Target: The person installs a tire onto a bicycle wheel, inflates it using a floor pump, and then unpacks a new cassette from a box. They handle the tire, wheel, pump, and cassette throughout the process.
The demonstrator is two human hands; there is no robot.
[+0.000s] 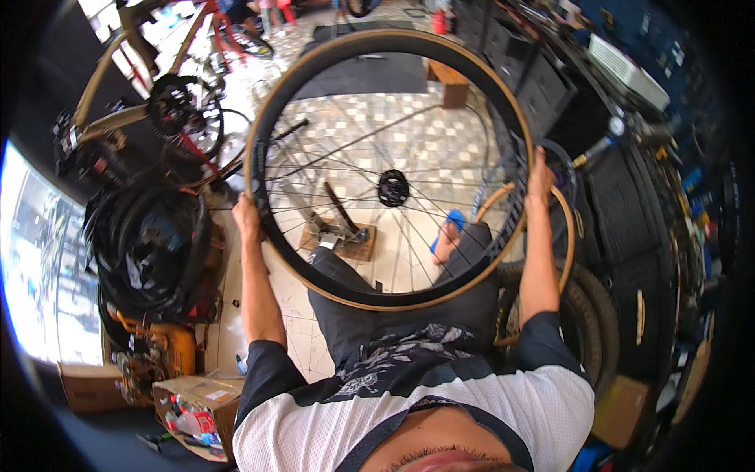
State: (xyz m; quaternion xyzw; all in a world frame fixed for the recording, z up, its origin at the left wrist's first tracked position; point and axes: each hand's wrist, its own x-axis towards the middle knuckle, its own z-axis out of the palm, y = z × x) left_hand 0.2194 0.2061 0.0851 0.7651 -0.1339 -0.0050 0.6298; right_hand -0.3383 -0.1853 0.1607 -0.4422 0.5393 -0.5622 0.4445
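I hold a bicycle wheel (388, 299) upright in front of me, with a black rim, thin spokes and a tan-sidewall tyre. My left hand (247, 214) grips its left side, and my right hand (540, 175) is closed on its right side. The black hub (393, 188) is at the centre. Through the spokes, a metal stand on a wooden base (360, 248) shows on the tiled floor, beside my legs and a blue sandal. A loose tan hoop, maybe a tyre (566, 259), hangs behind the right side of the wheel.
A bicycle (118, 118), coiled black tyres (145, 252), an orange compressor (173, 346) and a cardboard box (197, 391) crowd the left. Thick tyres (582, 330) and a cluttered workbench (598, 86) line the right. A small wooden table (453, 90) stands ahead.
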